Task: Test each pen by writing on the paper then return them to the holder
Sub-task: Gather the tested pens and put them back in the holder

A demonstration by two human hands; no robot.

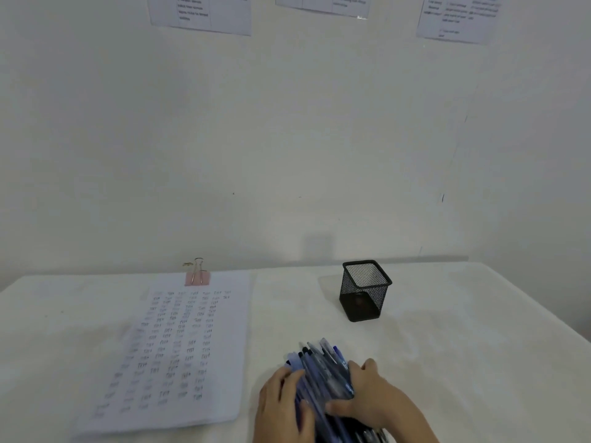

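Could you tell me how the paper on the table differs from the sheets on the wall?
The table paper lies flat on the table; the wall sheets hang upright. The table paper bears rows of handwritten marks; the wall sheets carry printed text. A pink binder clip grips the table paper's top edge; the wall sheets show none. Both are white.

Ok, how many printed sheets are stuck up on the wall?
3 printed sheets: one upper left, one top centre, one upper right. All cut by the top edge; more may be out of view.
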